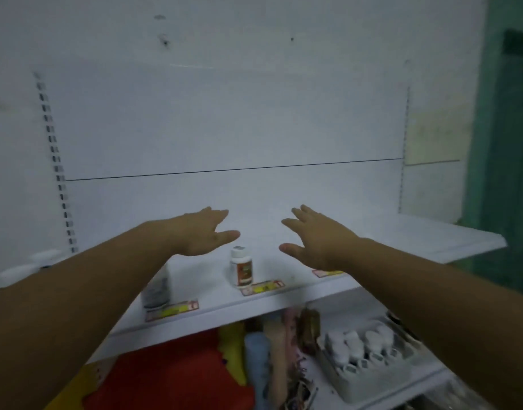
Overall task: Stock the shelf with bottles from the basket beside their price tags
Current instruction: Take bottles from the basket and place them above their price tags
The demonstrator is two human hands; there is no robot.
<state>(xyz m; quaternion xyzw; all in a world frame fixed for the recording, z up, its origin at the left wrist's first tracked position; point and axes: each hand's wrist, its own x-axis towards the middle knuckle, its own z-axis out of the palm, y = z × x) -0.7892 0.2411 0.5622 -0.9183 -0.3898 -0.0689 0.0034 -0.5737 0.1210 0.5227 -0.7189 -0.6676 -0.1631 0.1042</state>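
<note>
A white shelf (402,238) runs across the view. Near its front edge stands a small white bottle with a red-brown label (241,267), behind a red and yellow price tag (264,287). Further left, a grey-labelled bottle (157,288) stands behind another price tag (173,310), partly hidden by my left forearm. A third price tag (325,273) shows under my right wrist. My left hand (205,230) and my right hand (315,236) hover over the shelf, fingers spread, holding nothing. A grey basket (369,377) with several white bottles sits on the lower shelf at right.
On the lower shelf left of the basket lie red and yellow fabric (177,377), a pale blue roll (257,359) and brown packets (309,327). A slotted upright (59,170) runs up the back panel at left. A green door (508,161) stands at right.
</note>
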